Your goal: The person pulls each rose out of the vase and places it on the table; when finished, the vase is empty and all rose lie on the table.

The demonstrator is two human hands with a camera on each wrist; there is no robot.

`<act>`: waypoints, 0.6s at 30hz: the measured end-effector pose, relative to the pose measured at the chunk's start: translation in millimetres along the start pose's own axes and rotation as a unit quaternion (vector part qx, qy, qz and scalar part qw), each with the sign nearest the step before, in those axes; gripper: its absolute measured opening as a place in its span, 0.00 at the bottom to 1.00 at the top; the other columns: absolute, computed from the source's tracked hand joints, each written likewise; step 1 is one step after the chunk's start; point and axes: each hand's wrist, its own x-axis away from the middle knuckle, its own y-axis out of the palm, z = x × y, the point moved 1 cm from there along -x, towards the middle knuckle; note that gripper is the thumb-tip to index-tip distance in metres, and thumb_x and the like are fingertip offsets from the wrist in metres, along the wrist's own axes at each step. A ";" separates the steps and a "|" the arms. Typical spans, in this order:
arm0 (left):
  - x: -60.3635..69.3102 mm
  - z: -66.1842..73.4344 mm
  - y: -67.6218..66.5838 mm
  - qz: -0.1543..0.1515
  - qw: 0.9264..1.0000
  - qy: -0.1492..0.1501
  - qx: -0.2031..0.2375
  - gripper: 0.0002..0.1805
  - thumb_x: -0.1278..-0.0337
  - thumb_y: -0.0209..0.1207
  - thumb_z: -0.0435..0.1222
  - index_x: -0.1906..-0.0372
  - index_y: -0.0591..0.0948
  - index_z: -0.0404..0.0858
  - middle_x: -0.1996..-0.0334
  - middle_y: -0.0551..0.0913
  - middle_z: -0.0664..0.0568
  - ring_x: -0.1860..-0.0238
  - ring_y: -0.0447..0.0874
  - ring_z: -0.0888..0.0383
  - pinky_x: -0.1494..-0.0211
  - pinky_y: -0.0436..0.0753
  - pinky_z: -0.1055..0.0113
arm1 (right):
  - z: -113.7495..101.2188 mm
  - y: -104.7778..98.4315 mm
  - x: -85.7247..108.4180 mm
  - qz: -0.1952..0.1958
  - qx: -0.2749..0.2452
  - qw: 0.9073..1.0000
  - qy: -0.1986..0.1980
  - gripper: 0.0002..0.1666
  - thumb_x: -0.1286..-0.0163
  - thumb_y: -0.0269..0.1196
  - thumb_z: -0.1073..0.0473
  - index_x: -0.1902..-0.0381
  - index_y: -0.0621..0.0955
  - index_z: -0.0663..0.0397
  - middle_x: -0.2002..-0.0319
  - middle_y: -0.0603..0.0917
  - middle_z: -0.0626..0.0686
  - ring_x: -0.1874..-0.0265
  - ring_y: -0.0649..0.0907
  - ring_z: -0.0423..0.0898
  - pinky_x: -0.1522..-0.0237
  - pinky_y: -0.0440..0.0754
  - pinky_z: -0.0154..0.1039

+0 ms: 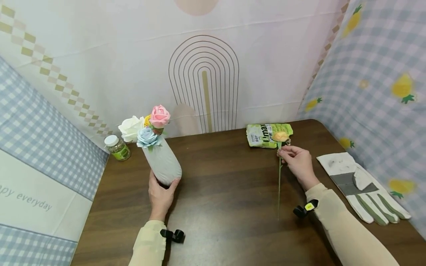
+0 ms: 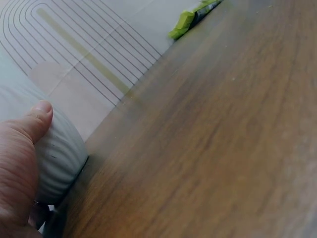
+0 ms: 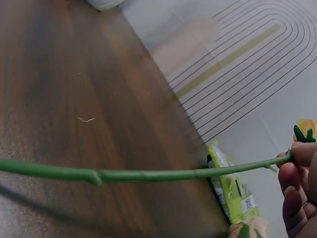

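A white ribbed vase (image 1: 163, 160) holds white, blue, pink (image 1: 159, 116) and yellow flowers. My left hand (image 1: 161, 195) grips its lower part, thumb along the side; the left wrist view shows the thumb on the vase (image 2: 59, 148). On the right, my right hand (image 1: 299, 164) pinches a yellow-orange rose (image 1: 280, 136) by its green stem just under the bloom, the stem hanging down over the table. In the right wrist view the long stem (image 3: 148, 175) runs from my fingertips across the picture.
Behind the rose lies a green and white packet (image 1: 261, 136) near the table's back edge. A small jar with a white lid (image 1: 117, 147) stands at the back left. White, grey and green gloves (image 1: 362, 186) lie on the right. Fabric walls surround the table (image 1: 216, 207).
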 end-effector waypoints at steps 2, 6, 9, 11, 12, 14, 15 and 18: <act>0.4 -0.8 -1.2 0.001 1.000 0.001 -0.001 0.54 0.60 0.73 0.52 0.26 0.58 0.47 0.34 0.67 0.46 0.35 0.65 0.47 0.36 0.64 0.48 | 2.7 2.2 -0.7 -0.004 -0.006 1.000 -0.011 0.19 0.36 0.67 0.55 0.55 0.83 0.67 0.71 0.88 0.47 0.77 0.84 0.37 0.77 0.81 0.35; 0.2 -2.5 -1.4 0.006 1.000 0.004 -0.003 0.54 0.60 0.74 0.52 0.26 0.58 0.49 0.35 0.68 0.47 0.35 0.66 0.47 0.36 0.65 0.48 | 7.6 3.2 -1.5 0.000 0.002 1.000 -0.031 0.17 0.38 0.68 0.54 0.57 0.85 0.63 0.72 0.88 0.46 0.79 0.83 0.39 0.78 0.80 0.35; -0.5 -2.4 0.8 0.000 1.000 0.008 -0.003 0.54 0.59 0.73 0.53 0.26 0.57 0.50 0.34 0.67 0.47 0.35 0.65 0.47 0.36 0.65 0.48 | 11.6 0.0 -1.6 -0.003 0.017 0.999 -0.049 0.16 0.38 0.69 0.55 0.58 0.86 0.62 0.71 0.88 0.49 0.78 0.83 0.39 0.79 0.79 0.34; -0.5 -2.1 2.4 -0.003 1.000 0.010 -0.003 0.54 0.59 0.72 0.54 0.26 0.57 0.50 0.34 0.67 0.47 0.35 0.65 0.47 0.36 0.65 0.48 | 13.7 -2.3 -1.5 -0.015 0.025 0.998 -0.058 0.16 0.38 0.69 0.56 0.58 0.86 0.62 0.69 0.88 0.51 0.77 0.83 0.38 0.77 0.79 0.33; -0.4 -1.9 2.8 -0.003 1.000 0.011 -0.002 0.54 0.59 0.73 0.54 0.26 0.57 0.49 0.34 0.67 0.47 0.35 0.65 0.47 0.36 0.65 0.48 | 14.6 -3.0 -1.4 -0.023 0.035 0.997 -0.063 0.16 0.38 0.69 0.56 0.58 0.86 0.63 0.68 0.88 0.52 0.75 0.83 0.36 0.76 0.79 0.32; 0.1 -1.4 2.4 -0.001 1.000 0.010 -0.003 0.54 0.59 0.73 0.53 0.26 0.57 0.49 0.34 0.67 0.47 0.35 0.66 0.47 0.36 0.65 0.48 | 16.5 -3.8 -1.3 -0.041 0.053 0.995 -0.071 0.16 0.37 0.68 0.56 0.57 0.86 0.63 0.65 0.88 0.53 0.71 0.82 0.34 0.74 0.78 0.30; 0.4 -1.3 1.8 0.001 1.000 0.009 -0.004 0.54 0.60 0.73 0.53 0.26 0.58 0.48 0.34 0.68 0.47 0.35 0.66 0.47 0.36 0.65 0.48 | 17.6 -4.0 -1.7 -0.051 0.061 0.994 -0.074 0.16 0.37 0.68 0.55 0.58 0.87 0.62 0.64 0.88 0.54 0.69 0.82 0.33 0.73 0.78 0.29; 1.0 -0.7 -0.7 0.002 1.000 0.006 -0.006 0.54 0.60 0.74 0.52 0.26 0.58 0.48 0.34 0.68 0.47 0.35 0.66 0.47 0.36 0.65 0.49 | 20.2 -4.6 -2.8 -0.076 0.090 0.990 -0.083 0.15 0.36 0.67 0.54 0.57 0.87 0.58 0.62 0.88 0.55 0.65 0.81 0.30 0.71 0.78 0.27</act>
